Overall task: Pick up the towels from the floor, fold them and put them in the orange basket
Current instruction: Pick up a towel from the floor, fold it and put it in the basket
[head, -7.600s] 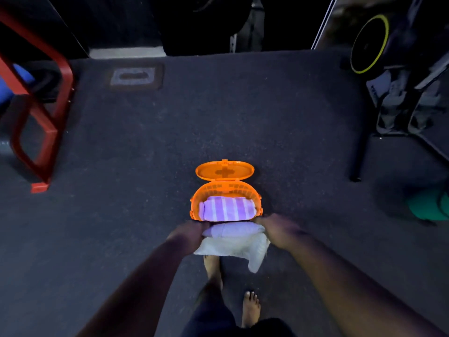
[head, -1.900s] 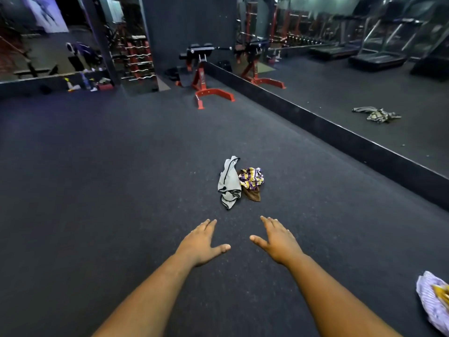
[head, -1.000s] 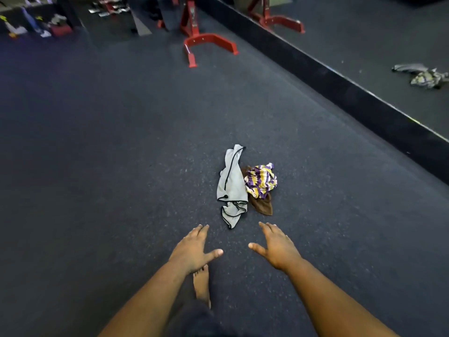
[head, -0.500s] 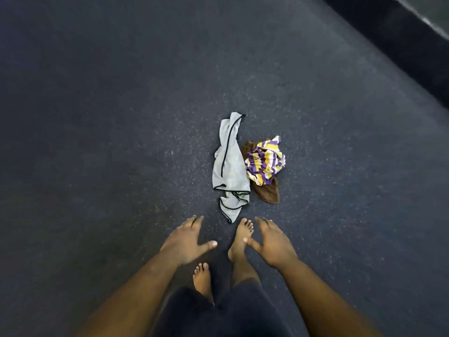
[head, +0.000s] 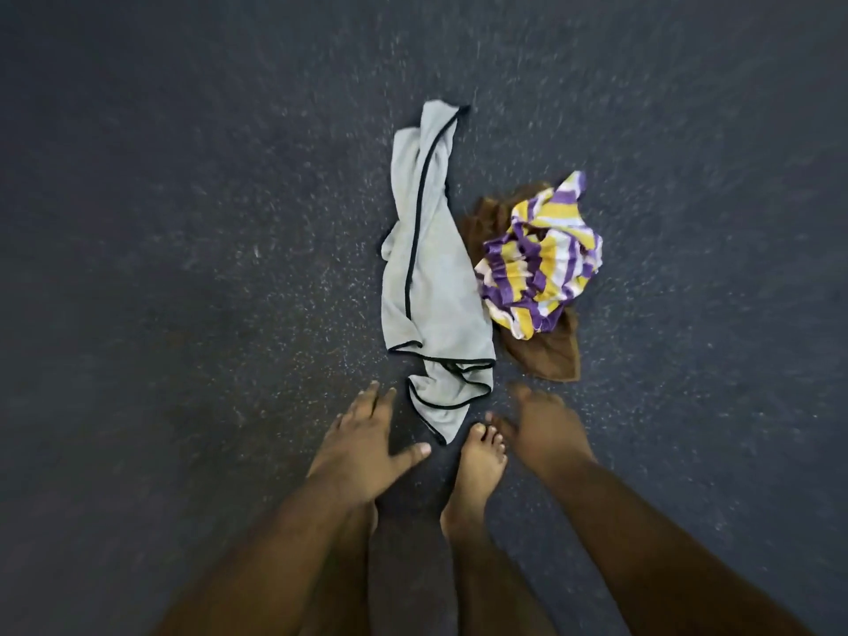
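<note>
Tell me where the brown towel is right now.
In the head view, the brown towel lies on the floor right of centre, mostly under the purple-and-yellow striped towel, beside the grey towel and just beyond the right hand.

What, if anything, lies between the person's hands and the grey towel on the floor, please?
Nothing visible does. The left hand and right hand hover open on either side of the near end of the grey towel, with only bare floor between. A bare foot stands just short of the towel's tip, not across either hand's path.
</note>
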Demonstrator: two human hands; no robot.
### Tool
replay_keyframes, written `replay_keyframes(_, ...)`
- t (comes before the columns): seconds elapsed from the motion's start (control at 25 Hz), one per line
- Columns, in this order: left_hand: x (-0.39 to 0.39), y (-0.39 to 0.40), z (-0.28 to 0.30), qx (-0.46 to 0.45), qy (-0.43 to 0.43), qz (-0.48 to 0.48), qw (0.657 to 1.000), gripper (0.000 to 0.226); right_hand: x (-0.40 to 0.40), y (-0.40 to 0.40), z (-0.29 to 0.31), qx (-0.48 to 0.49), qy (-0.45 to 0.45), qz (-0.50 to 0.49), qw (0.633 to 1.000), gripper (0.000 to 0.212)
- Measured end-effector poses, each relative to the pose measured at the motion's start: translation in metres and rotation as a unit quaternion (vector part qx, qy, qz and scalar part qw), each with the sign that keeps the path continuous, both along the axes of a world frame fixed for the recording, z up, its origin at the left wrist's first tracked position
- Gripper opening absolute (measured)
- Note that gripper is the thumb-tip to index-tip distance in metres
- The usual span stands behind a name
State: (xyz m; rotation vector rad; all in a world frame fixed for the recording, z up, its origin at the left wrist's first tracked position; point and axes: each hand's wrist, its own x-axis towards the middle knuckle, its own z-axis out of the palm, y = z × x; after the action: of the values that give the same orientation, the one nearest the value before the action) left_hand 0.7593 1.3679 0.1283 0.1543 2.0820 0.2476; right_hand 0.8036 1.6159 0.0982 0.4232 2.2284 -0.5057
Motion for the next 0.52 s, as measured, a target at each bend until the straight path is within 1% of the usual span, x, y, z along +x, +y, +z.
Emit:
replay_keyframes(0.16, -0.027, 0.003, -0.102, 0.003, -0.006, -0.027, 1.0, 0.103, -0.025, -0.008, -0.116, 0.028, -0.003, -0.017, 0.999, 0.043)
replay_keyframes(0.24, -0.033, 0.0, -0.148, 0.01, -0.006, -0.044, 0.999, 0.104, -0.033, -0.012, -0.168, 0.055, -0.01, -0.023, 0.998, 0.042)
replay_keyframes(0.32, -0.035, -0.006, -0.184, 0.009, -0.008, -0.067, 0.998, 0.104, -0.037, -0.015, -0.209, 0.077, -0.022, -0.037, 0.996, 0.046)
replay_keyframes(0.4, -0.035, -0.015, -0.212, 0.0, -0.017, -0.077, 0.997, 0.103, -0.036, -0.016, -0.245, 0.085, -0.032, -0.074, 0.993, 0.047)
replay_keyframes(0.52, -0.031, -0.033, -0.228, -0.026, -0.036, -0.083, 0.996, 0.102, -0.03, -0.02, -0.267, 0.071, -0.037, -0.113, 0.99, 0.033)
